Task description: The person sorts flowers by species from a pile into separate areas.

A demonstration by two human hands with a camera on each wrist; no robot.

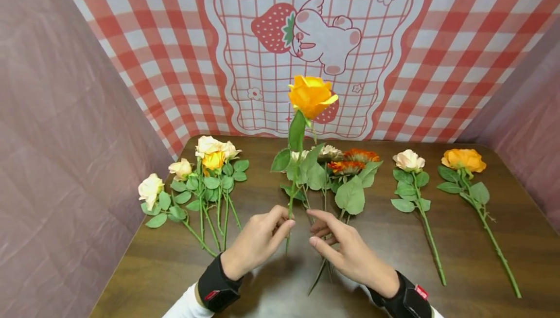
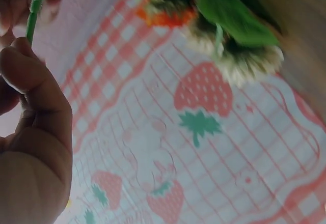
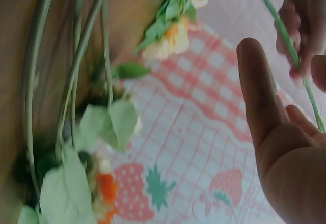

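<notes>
An orange-yellow rose (image 1: 310, 97) stands upright above the table's middle, its green stem pinched between the thumb and fingers of my left hand (image 1: 260, 235). In the left wrist view the thumb and finger meet on that stem (image 2: 35, 10). My right hand (image 1: 350, 247) is just right of the stem, fingers parted and slightly bent, holding nothing. The right wrist view shows a gap between its index finger (image 3: 257, 81) and the stem. Behind and below the hands lie orange flowers (image 1: 360, 156) and cream flowers (image 1: 329, 152) with long stems.
On the left of the wooden table (image 1: 372, 289) lie several cream roses (image 1: 150, 189) and a yellow rose (image 1: 214, 160). To the right lie a pale rose (image 1: 409, 161) and an orange rose (image 1: 464, 160). A checked strawberry cloth (image 1: 170, 31) hangs behind.
</notes>
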